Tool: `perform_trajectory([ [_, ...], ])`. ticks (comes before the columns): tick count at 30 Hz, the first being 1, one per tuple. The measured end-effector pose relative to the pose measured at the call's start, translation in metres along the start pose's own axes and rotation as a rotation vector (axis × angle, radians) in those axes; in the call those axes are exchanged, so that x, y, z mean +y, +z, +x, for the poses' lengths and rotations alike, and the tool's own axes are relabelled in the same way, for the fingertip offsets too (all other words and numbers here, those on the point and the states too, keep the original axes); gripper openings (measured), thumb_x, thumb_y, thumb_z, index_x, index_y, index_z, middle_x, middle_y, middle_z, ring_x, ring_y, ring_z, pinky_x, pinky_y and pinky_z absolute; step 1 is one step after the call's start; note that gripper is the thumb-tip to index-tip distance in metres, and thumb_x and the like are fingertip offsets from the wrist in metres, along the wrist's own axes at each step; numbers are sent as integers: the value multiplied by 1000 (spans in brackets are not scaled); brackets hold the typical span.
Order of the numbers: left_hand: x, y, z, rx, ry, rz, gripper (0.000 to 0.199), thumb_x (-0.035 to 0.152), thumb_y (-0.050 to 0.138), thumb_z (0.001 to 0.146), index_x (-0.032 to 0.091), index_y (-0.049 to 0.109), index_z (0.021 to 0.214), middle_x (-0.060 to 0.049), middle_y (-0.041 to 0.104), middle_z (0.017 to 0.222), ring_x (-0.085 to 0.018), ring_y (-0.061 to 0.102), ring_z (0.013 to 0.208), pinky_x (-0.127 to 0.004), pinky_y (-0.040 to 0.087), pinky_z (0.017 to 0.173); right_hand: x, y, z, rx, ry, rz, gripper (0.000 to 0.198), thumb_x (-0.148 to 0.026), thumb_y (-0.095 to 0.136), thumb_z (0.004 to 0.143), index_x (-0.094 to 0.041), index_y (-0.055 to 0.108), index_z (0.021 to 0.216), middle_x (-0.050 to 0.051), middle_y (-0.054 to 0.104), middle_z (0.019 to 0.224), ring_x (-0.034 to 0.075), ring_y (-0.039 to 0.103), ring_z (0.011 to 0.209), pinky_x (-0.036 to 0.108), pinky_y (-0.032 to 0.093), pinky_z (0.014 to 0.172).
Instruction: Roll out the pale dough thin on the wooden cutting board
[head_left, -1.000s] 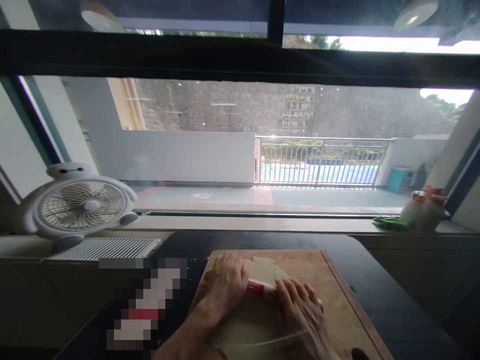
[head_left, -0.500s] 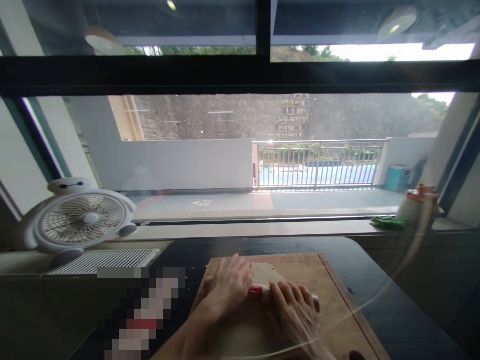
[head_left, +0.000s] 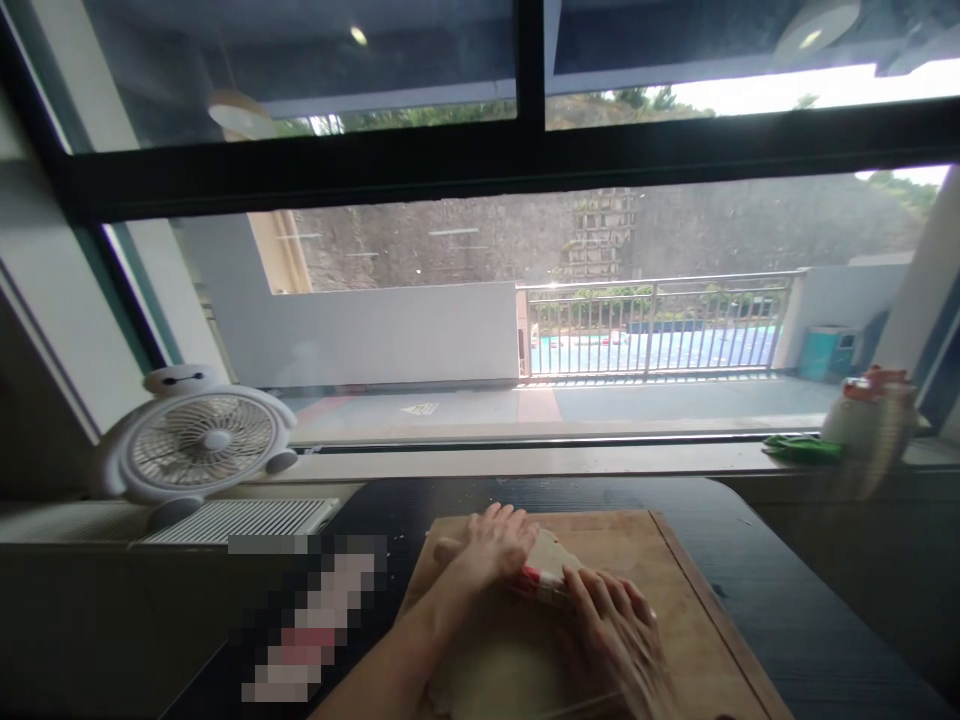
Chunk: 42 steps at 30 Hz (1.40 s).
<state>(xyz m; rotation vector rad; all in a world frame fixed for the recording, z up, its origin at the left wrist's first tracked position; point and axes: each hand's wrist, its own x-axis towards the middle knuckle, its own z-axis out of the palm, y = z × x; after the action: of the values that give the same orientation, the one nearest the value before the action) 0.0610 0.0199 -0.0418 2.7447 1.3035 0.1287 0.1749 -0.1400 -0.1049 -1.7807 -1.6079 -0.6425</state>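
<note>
A wooden rolling pin (head_left: 551, 583) with a red and white band round its middle lies across a sheet of pale dough (head_left: 499, 665). Over its left part rests my left hand (head_left: 501, 540), fingers reaching forward across it. My right hand (head_left: 619, 620) covers the right part, fingers bent a little over the wood. Both palms are hidden, and so is most of the pin. Dough shows beyond the pin and on the near side. Underneath is a wooden board (head_left: 697, 610) with a groove along its right side.
The board lies on a dark table (head_left: 757, 580) with rounded far corners. A white fan (head_left: 210, 440) stands at the left by the window. On the sill (head_left: 525, 461), a green cloth (head_left: 802, 449) lies beside a white jug with an orange-red top (head_left: 870, 415). A blurred patch covers the table's left side.
Both hands have shifted slightly on the rolling pin, and the right fingers reach straighter over it. The whole view has tilted and moved, so things appear further right.
</note>
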Motion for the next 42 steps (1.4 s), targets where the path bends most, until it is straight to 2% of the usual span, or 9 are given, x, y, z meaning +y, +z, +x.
perform_trajectory([
  [4, 4, 4, 38, -36, -76, -18, 53, 52, 20, 87, 22, 57, 111, -11, 56, 122, -29, 42, 120, -57, 30, 95, 6, -5, 4, -54, 7, -12, 50, -29, 50, 79, -24, 43, 128, 5, 58, 115, 24, 51, 106, 41, 34, 96],
  [7, 3, 6, 36, 4, -62, -34, 51, 50, 21, 88, 21, 55, 114, -11, 53, 126, -28, 37, 124, -57, 25, 99, 7, -7, 3, -58, 14, 3, 49, -29, 48, 80, -23, 43, 128, 6, 57, 118, 25, 50, 108, 42, 33, 96],
  [15, 3, 5, -57, 215, 85, -24, 47, 38, 19, 92, 23, 51, 125, -4, 47, 135, -22, 31, 130, -46, 17, 108, 3, -7, -10, -8, -8, 84, 46, -29, 47, 81, -24, 44, 126, 5, 57, 119, 25, 47, 112, 45, 30, 97],
  [20, 7, 6, -93, 168, 82, -18, 50, 43, 17, 92, 25, 44, 131, -5, 41, 140, -23, 27, 133, -50, 20, 106, 2, -9, -18, 11, -67, 41, 49, -27, 46, 79, -23, 42, 128, 5, 56, 119, 26, 48, 112, 47, 29, 98],
  [23, 10, 5, -75, 139, 50, -14, 53, 48, 15, 91, 28, 48, 127, -4, 37, 143, -26, 22, 135, -53, 21, 105, 2, -10, -16, -4, -56, 33, 47, -27, 46, 81, -23, 41, 128, 6, 57, 117, 25, 49, 109, 45, 31, 96],
  [30, 16, 5, 26, -124, -64, -35, 61, 53, 13, 88, 23, 42, 131, -10, 39, 141, -28, 26, 132, -58, 20, 102, 13, -5, -6, 19, -34, -19, 47, -30, 46, 81, -25, 42, 127, 5, 60, 110, 24, 53, 99, 40, 36, 90],
  [34, 20, 5, 48, -94, -62, -30, 58, 50, 14, 88, 20, 48, 124, -12, 46, 134, -28, 28, 131, -59, 20, 102, 20, -2, -6, 21, -11, -50, 47, -32, 47, 80, -24, 42, 127, 5, 59, 110, 24, 53, 98, 40, 36, 89],
  [37, 19, 5, 31, 2, -17, -27, 53, 46, 16, 90, 22, 50, 122, -9, 45, 135, -26, 26, 132, -57, 18, 104, 20, -4, -10, 24, -22, -54, 46, -31, 47, 81, -25, 43, 126, 5, 60, 111, 23, 54, 98, 41, 35, 90],
  [42, 10, 8, -37, 203, 72, -29, 48, 39, 21, 92, 22, 53, 122, -7, 47, 135, -24, 32, 129, -49, 20, 106, 13, -12, -19, 36, -35, -50, 44, -30, 48, 79, -23, 46, 123, 5, 61, 107, 23, 54, 98, 40, 37, 88],
])
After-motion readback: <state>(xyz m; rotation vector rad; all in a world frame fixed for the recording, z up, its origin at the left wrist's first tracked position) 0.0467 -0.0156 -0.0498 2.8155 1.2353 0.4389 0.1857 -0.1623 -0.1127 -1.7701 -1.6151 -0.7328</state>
